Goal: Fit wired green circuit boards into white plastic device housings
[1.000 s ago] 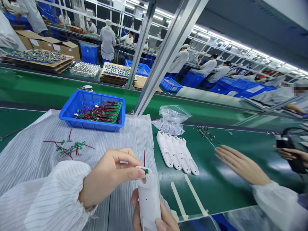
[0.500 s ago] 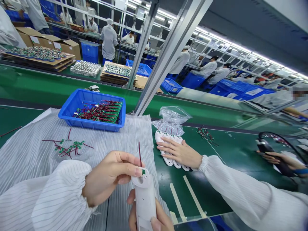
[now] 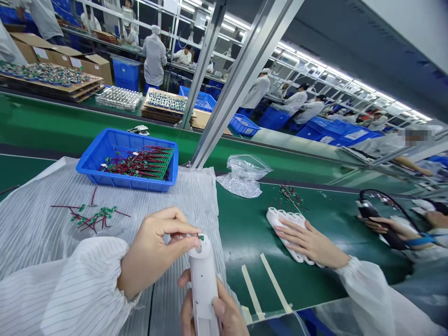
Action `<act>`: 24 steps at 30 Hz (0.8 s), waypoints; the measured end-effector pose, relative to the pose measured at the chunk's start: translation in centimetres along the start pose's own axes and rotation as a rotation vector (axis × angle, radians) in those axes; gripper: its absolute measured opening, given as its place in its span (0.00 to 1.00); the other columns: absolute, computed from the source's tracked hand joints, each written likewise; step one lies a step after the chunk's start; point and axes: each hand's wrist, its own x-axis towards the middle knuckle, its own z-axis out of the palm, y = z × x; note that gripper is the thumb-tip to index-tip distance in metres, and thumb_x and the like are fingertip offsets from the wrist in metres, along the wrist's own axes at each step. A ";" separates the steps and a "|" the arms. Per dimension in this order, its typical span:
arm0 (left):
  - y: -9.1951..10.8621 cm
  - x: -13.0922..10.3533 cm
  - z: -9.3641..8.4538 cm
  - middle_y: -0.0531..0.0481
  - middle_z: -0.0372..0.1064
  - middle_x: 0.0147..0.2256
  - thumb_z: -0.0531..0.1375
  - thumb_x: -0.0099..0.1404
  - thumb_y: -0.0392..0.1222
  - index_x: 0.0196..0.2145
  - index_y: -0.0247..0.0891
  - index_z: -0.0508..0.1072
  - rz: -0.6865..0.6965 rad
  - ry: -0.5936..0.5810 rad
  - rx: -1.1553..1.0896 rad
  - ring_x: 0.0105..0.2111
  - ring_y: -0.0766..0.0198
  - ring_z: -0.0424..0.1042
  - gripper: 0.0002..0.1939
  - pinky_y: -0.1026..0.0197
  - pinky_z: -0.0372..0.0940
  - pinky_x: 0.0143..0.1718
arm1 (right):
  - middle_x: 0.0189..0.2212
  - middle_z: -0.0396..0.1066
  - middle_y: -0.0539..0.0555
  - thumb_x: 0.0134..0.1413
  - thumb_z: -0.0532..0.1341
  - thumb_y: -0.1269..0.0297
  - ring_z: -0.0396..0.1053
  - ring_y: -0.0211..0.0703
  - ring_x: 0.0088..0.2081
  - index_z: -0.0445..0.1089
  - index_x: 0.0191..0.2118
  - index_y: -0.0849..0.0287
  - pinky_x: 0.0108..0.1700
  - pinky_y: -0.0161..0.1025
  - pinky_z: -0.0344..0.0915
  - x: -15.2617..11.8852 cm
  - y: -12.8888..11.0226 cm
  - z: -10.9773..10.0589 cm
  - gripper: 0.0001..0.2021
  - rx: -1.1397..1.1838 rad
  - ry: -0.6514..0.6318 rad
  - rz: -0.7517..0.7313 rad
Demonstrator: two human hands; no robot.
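A long white plastic housing [image 3: 203, 280] stands tilted up in front of me, with my right hand [image 3: 224, 310] wrapped round its lower part. In a recess at its top end sits a small green circuit board [image 3: 201, 237]. My left hand [image 3: 157, 249] pinches at that end, thumb and forefinger closed on the board's dark red wire, most of which the fingers hide. Left of my left hand, loose green boards with red wires [image 3: 100, 215] lie on a white foam sheet [image 3: 38, 186]. More wired boards [image 3: 140, 162] fill a blue bin [image 3: 128, 182] behind them.
To the right, a co-worker's hand [image 3: 311, 240] lies over several white housings [image 3: 280, 217] on the green table [image 3: 245, 233]. Beyond are a clear plastic bag [image 3: 245, 177], more wired boards [image 3: 291, 195] and a metal post [image 3: 231, 88]. Another person's hand grips a black tool [image 3: 381, 226].
The red wire that stood upright at the housing's top is now bent down under my left fingers. The co-worker's hand has slid the row of white housings to the right, away from the bag.
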 end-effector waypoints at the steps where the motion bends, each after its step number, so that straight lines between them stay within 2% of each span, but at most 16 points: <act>1: -0.2 0.1 0.0 0.54 0.61 0.23 0.59 0.51 0.35 0.27 0.40 0.76 0.007 -0.009 0.025 0.23 0.71 0.59 0.06 0.67 0.57 0.23 | 0.16 0.64 0.50 0.43 0.55 0.44 0.52 0.27 0.12 0.62 0.39 0.64 0.14 0.27 0.49 0.1 -0.1 -0.1 0.26 -0.012 0.020 0.007; 4: -0.9 0.6 0.0 0.51 0.64 0.32 0.61 0.48 0.36 0.30 0.39 0.74 -0.036 -0.098 0.001 0.26 0.70 0.61 0.08 0.67 0.59 0.24 | 0.21 0.65 0.50 0.40 0.60 0.47 0.61 0.32 0.17 0.57 0.43 0.61 0.19 0.30 0.60 0.1 -0.7 -0.4 0.28 -0.084 0.103 0.034; 6: -1.5 0.9 0.1 0.49 0.66 0.36 0.63 0.44 0.36 0.31 0.37 0.74 -0.116 -0.164 -0.055 0.28 0.68 0.64 0.12 0.67 0.61 0.26 | 0.22 0.64 0.49 0.39 0.63 0.50 0.64 0.34 0.20 0.56 0.41 0.61 0.23 0.33 0.64 0.2 -1.0 -0.7 0.27 -0.111 0.104 0.074; 9: -2.3 1.0 0.2 0.49 0.70 0.33 0.63 0.44 0.36 0.32 0.36 0.74 -0.211 -0.184 -0.026 0.26 0.68 0.66 0.13 0.66 0.64 0.29 | 0.22 0.61 0.47 0.39 0.64 0.53 0.64 0.34 0.22 0.57 0.37 0.61 0.25 0.34 0.65 0.4 -0.9 -1.3 0.22 -0.131 0.096 0.081; 12: -3.3 0.8 0.5 0.50 0.71 0.33 0.62 0.47 0.37 0.32 0.38 0.74 -0.167 -0.108 0.113 0.24 0.68 0.66 0.10 0.65 0.64 0.32 | 0.26 0.60 0.49 0.41 0.62 0.57 0.64 0.38 0.27 0.58 0.39 0.60 0.24 0.36 0.66 0.8 0.3 -2.4 0.19 -0.325 0.240 -0.036; 15: -4.4 0.6 0.8 0.52 0.71 0.29 0.62 0.48 0.39 0.30 0.40 0.74 -0.088 -0.041 0.203 0.25 0.65 0.68 0.09 0.64 0.64 0.33 | 0.39 0.60 0.57 0.41 0.60 0.66 0.64 0.47 0.36 0.54 0.48 0.57 0.33 0.44 0.67 1.2 2.0 -3.7 0.25 -0.791 0.467 -0.255; 17: -5.2 0.4 1.0 0.52 0.71 0.28 0.63 0.48 0.40 0.30 0.41 0.74 -0.059 -0.036 0.243 0.26 0.63 0.69 0.08 0.63 0.64 0.33 | 0.48 0.56 0.59 0.39 0.58 0.72 0.62 0.52 0.43 0.50 0.54 0.54 0.40 0.47 0.64 1.3 2.9 -4.6 0.32 -1.094 0.501 -0.401; 18: -5.7 0.3 1.1 0.52 0.72 0.28 0.62 0.48 0.41 0.30 0.41 0.74 -0.060 -0.045 0.259 0.26 0.63 0.69 0.09 0.63 0.65 0.34 | 0.50 0.54 0.59 0.39 0.56 0.74 0.62 0.53 0.44 0.49 0.55 0.53 0.41 0.47 0.63 1.3 3.0 -5.0 0.33 -1.205 0.462 -0.443; 21: -7.2 -0.1 1.3 0.51 0.71 0.37 0.62 0.49 0.45 0.35 0.43 0.72 -0.099 -0.104 0.266 0.26 0.65 0.70 0.13 0.62 0.66 0.36 | 0.51 0.52 0.60 0.42 0.53 0.74 0.63 0.51 0.44 0.47 0.56 0.54 0.41 0.43 0.64 1.1 1.9 -6.7 0.32 -1.382 0.349 -0.477; 22: -7.9 -0.2 1.4 0.51 0.70 0.40 0.61 0.50 0.46 0.37 0.44 0.71 -0.110 -0.128 0.248 0.26 0.65 0.70 0.15 0.62 0.66 0.37 | 0.51 0.52 0.60 0.45 0.52 0.73 0.62 0.49 0.45 0.46 0.56 0.55 0.43 0.42 0.63 1.0 1.1 -7.5 0.30 -1.408 0.369 -0.493; 24: -9.2 -0.3 1.7 0.50 0.69 0.43 0.60 0.51 0.47 0.41 0.45 0.69 -0.117 -0.154 0.189 0.31 0.63 0.71 0.18 0.63 0.67 0.37 | 0.51 0.53 0.59 0.51 0.49 0.71 0.60 0.45 0.48 0.48 0.55 0.58 0.47 0.40 0.60 0.9 -1.0 -10.0 0.24 -1.448 0.510 -0.536</act>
